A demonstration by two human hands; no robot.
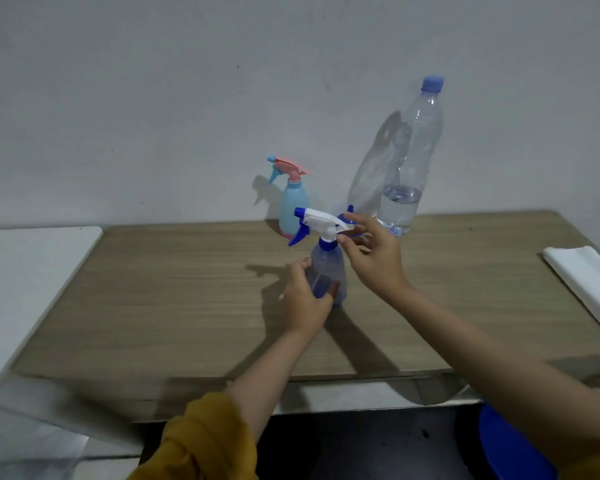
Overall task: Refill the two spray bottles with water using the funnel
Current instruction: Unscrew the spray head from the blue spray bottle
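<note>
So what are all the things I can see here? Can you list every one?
clear blue spray bottle: one, see-through blue body with white and blue trigger head, standing mid-table, held by both hands
light blue spray bottle: one, pale blue with pink and blue trigger head, at the back by the wall
water bottle: one, clear plastic with blue cap, water only in its lower part, back right
white cloth: one, folded, right end of the table
table: one, wood-grain brown
blue round thing: one, bottom right below the table edge; cannot tell what it is
funnel: none clearly seen
left hand: grips the bottle's body; mustard sleeve
right hand: fingers on the trigger head
</note>
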